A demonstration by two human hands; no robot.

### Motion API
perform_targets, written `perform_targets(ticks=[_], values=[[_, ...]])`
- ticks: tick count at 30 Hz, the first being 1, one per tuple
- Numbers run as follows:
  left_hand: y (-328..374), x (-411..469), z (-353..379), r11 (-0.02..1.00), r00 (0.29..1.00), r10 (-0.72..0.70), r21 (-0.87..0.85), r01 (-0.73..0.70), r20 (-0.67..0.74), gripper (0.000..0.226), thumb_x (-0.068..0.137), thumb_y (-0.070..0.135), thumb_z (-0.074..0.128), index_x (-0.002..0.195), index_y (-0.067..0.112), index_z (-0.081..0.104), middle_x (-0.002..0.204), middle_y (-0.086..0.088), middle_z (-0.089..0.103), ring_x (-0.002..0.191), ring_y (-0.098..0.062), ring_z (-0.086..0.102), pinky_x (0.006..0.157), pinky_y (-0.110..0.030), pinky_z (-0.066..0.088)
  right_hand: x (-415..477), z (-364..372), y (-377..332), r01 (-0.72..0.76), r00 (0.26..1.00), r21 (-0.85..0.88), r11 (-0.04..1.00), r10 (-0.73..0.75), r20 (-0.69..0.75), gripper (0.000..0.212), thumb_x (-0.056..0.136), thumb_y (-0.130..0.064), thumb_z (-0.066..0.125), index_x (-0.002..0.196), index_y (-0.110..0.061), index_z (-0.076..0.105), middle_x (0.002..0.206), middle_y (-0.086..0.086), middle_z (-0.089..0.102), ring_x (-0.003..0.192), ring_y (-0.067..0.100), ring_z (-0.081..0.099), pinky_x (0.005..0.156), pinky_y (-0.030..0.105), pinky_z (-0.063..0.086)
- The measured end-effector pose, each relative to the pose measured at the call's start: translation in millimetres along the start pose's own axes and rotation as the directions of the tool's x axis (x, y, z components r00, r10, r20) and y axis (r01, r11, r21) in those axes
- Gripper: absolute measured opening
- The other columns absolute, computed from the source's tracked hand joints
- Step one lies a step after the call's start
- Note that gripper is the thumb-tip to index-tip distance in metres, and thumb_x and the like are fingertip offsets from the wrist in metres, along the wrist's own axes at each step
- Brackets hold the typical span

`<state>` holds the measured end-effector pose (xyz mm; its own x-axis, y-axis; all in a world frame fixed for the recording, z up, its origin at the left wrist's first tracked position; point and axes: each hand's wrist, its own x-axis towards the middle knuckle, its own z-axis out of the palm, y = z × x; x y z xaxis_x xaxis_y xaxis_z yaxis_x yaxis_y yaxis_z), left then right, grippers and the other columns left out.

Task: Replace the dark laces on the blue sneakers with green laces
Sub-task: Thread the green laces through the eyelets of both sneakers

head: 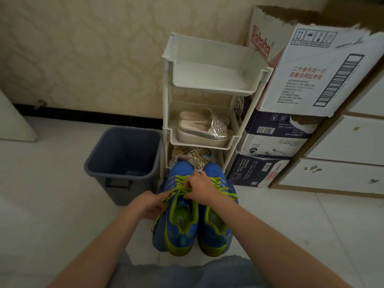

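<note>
Blue sneakers (pixel 180 235) are sitting paired on the floor (pixel 52 183). Left hand (pixel 150 203) and right hand (pixel 201 189) are pinching green laces (pixel 178 179).

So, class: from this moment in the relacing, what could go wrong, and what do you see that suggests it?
Both the left hand and right hand pinch the green lace on the left sneaker; a slipped grip could slacken the lacing. A loose lace end hangs off that shoe's side and might snag. It and the right sneaker rest on a narrow blue support, so a hard pull may tip them.
</note>
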<state>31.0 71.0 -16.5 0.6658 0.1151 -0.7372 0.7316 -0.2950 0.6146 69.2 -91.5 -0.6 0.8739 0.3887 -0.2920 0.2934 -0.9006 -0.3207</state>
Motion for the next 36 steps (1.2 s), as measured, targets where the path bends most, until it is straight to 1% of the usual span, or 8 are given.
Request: perform_targets(ticks=[2,5,8,10,15,22,31,36], values=[[-3,1,2,0.974,0.997,-0.040,-0.219,0.053,0.067,0.036,0.083,0.033,0.071,0.088,-0.002,0.064,0.087,-0.015,0.065,0.074,-0.020,0.059,0.062,-0.026,0.053,1,-1,2,-0.016,0.999,0.222,0.975,0.023,-0.029,0.026,0.079,-0.019,0.075,0.100,-0.005,0.067,0.110,0.014,0.062,0.105,0.025,0.055,0.089,0.034,0.045],[-9,11,5,0.896,0.979,-0.084,-0.415,0.157,0.187,0.032,0.075,0.032,0.078,0.089,0.005,0.067,0.090,-0.007,0.069,0.102,-0.021,0.059,0.088,-0.028,0.047,-2,-7,3,-0.027,0.993,0.488,0.872,0.080,-0.087,0.015,0.078,-0.014,0.077,0.088,-0.006,0.069,0.093,0.008,0.068,0.084,0.012,0.058,0.076,0.024,0.047],[-2,9,13,0.807,0.978,-0.071,-0.564,0.172,0.196,0.013,0.088,0.018,0.065,0.080,0.008,0.063,0.063,0.001,0.066,0.078,-0.014,0.056,0.067,-0.021,0.043,-3,-7,2,-0.053,0.984,0.624,0.780,0.146,-0.099,0.016,0.083,-0.014,0.071,0.076,-0.017,0.058,0.083,0.001,0.062,0.082,0.014,0.058,0.080,0.027,0.050],[10,0,16,0.757,0.980,-0.033,-0.635,0.154,0.198,0.017,0.091,0.016,0.061,0.076,0.008,0.061,0.064,0.000,0.063,0.069,-0.012,0.052,0.072,-0.021,0.044,-3,-7,2,-0.053,0.981,0.707,0.705,0.171,-0.097,0.016,0.086,-0.014,0.069,0.075,-0.019,0.057,0.080,0.004,0.065,0.078,0.016,0.062,0.085,0.035,0.054],[40,-11,1,0.697,0.964,0.267,-0.688,-0.204,-0.015,0.029,0.102,0.022,0.038,0.114,0.006,0.058,0.103,-0.006,0.065,0.107,-0.019,0.057,0.089,-0.027,0.042,-8,-28,1,0.062,0.970,0.837,0.543,0.165,-0.179,0.010,0.090,-0.016,0.064,0.081,-0.012,0.067,0.076,0.001,0.069,0.069,0.002,0.061,0.074,0.020,0.048],[103,-47,-21,0.693,0.816,0.564,-0.465,-0.551,-0.127,0.027,0.102,0.013,0.038,0.120,0.004,0.056,0.108,-0.006,0.067,0.088,-0.009,0.066,0.071,-0.019,0.055,-16,-56,-6,0.265,0.952,0.960,0.094,0.135,-0.276,0.011,0.093,-0.005,0.054,0.099,0.000,0.063,0.075,0.001,0.071,0.069,0.007,0.067,0.070,0.018,0.052],[128,-71,-3,0.583,0.731,0.666,-0.509,-0.633,-0.148,0.023,0.101,0.011,0.040,0.116,0.011,0.058,0.098,-0.002,0.071,0.080,-0.006,0.071,0.063,-0.018,0.054,-12,-67,-23,0.325,0.920,0.928,0.181,0.165,-0.355,0.011,0.091,-0.003,0.059,0.100,0.002,0.063,0.086,0.013,0.069,0.081,0.022,0.065,0.085,0.046,0.052],[119,-65,-7,0.546,0.738,0.641,-0.549,-0.633,-0.213,0.023,0.099,0.009,0.044,0.117,0.011,0.059,0.102,-0.006,0.071,0.084,-0.010,0.071,0.074,-0.022,0.057,-19,-65,-15,0.325,0.896,0.941,0.098,0.288,-0.339,0.011,0.094,-0.007,0.056,0.102,-0.002,0.062,0.080,0.007,0.068,0.063,0.013,0.064,0.064,0.026,0.055]])
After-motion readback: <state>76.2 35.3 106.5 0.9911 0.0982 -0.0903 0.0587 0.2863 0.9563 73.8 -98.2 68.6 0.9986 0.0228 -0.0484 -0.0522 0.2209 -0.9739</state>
